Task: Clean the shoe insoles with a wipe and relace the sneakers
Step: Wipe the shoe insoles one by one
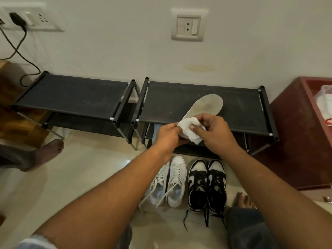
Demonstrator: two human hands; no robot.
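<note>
A pale, stained insole [206, 106] is held up in front of the right shoe rack, toe end pointing up and right. My left hand [167, 136] grips its heel end from below. My right hand [213, 132] pinches a folded white wipe [188, 127] against the heel part of the insole, thumb on top. On the floor below stand a pair of white sneakers [170, 180] with loose laces and a pair of black-and-white sneakers [207, 184] with black laces trailing toward me.
Two low black shoe racks [71, 94] [240, 108] stand against the wall. A dark red cabinet [294, 133] with a plastic bag is at the right. My bare feet [48, 151] [242, 198] rest on the pale tiled floor. A cable [23, 56] hangs from a wall socket at the left.
</note>
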